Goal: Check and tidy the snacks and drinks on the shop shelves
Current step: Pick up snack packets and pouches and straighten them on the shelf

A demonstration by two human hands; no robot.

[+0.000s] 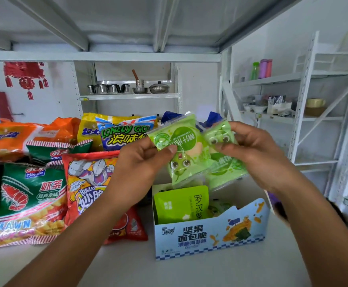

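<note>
Two green snack packets are held up over an open display box on the shelf.

The left packet is pinched near its top corner in the grip of the left hand, thumb on the front. The right packet, at its 3 o'clock and partly covered by it, is clamped in the right hand, seemingly between thumb and fingers. At 6 o'clock, a green pouch is stood upright inside the box. A prawn-stick bag and a Bugles bag are piled at 9 o'clock.
</note>
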